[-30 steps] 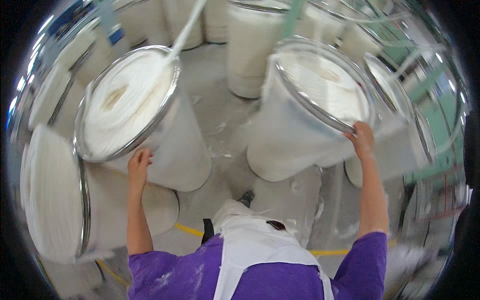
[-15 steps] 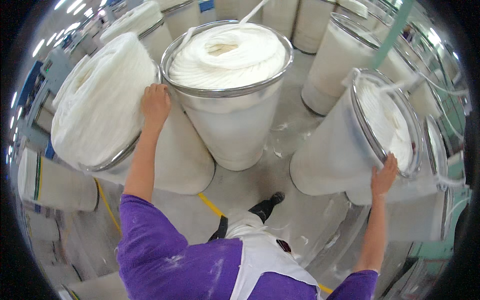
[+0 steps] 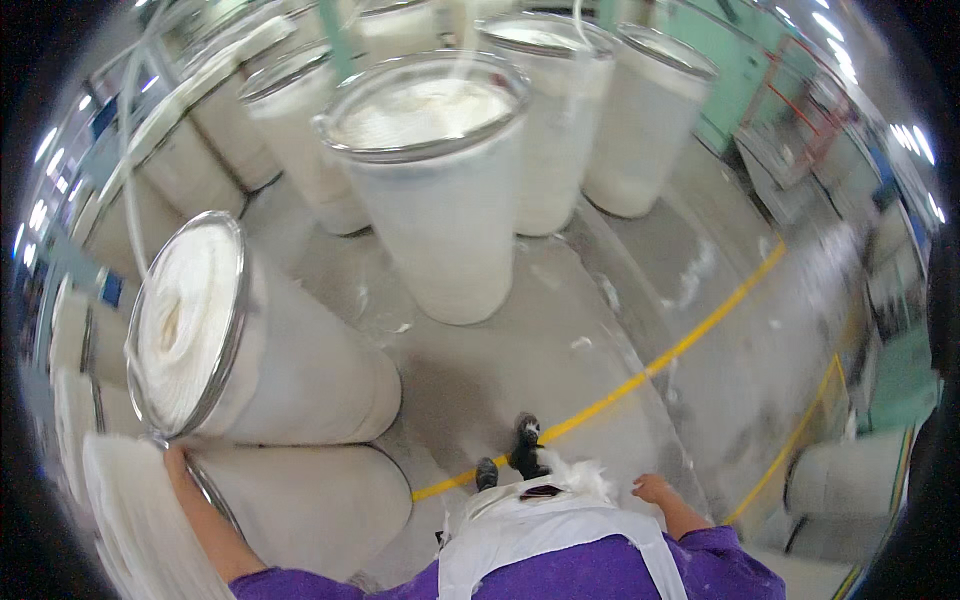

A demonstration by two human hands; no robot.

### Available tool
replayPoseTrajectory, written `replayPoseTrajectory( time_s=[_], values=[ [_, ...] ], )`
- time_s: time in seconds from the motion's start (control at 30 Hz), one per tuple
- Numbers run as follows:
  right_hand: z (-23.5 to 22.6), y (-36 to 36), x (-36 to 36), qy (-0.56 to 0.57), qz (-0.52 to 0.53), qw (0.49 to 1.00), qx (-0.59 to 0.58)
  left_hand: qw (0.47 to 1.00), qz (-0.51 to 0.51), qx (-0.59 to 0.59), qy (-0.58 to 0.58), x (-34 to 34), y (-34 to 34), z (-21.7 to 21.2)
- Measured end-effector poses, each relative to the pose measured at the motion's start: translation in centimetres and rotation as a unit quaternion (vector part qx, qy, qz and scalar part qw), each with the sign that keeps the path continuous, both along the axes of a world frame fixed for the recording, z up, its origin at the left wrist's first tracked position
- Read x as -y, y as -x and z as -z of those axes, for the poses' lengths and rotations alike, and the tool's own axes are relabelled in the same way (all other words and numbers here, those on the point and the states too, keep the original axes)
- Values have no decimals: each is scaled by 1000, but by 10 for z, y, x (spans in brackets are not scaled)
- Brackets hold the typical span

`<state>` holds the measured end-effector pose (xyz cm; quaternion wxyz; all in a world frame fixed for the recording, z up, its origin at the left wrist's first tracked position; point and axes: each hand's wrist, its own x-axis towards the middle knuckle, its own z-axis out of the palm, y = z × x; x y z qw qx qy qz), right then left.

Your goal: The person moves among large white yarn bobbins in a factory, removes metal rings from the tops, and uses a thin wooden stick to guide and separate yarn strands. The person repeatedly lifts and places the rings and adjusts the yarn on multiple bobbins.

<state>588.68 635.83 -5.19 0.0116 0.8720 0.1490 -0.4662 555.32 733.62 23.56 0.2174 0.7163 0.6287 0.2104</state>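
Left hand: the left hand is laid against the metal rim of the lower-left can; whether the fingers clasp it cannot be told.
Right hand: the right hand is held free beside the white apron, loosely curled, nothing grasped.
Cans: the lower-left can is seen at the frame's lower left, beside a tilted can; a central can is stood upright.
Progress: one can is judged in hand; none appears parked yet.
Hidden: the left fingers are blurred; the can bases at left are cut off.

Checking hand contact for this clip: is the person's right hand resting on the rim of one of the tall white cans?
No, the right hand hangs free beside the white apron, apart from every can, while the left hand touches a can's metal rim.
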Motion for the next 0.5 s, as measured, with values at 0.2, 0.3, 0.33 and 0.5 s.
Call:
replayPoseTrajectory(
  time_s=[0.2, 0.3, 0.33, 0.5],
  values=[
    [67, 144, 134, -1, 152, 987, -61, 995, 62, 53, -64, 128, -75, -73],
    [105, 184, 165, -114, 160, 981, 6, 988, 98, 94, -68, 241, -111, -104],
    [117, 189, 169, -143, 385, 909, -69, 986, 108, 107, -64, 280, -120, -111],
    [139, 186, 225, -124, 244, 962, 12, 973, 142, 178, -28, 478, -135, -123]
  ],
)
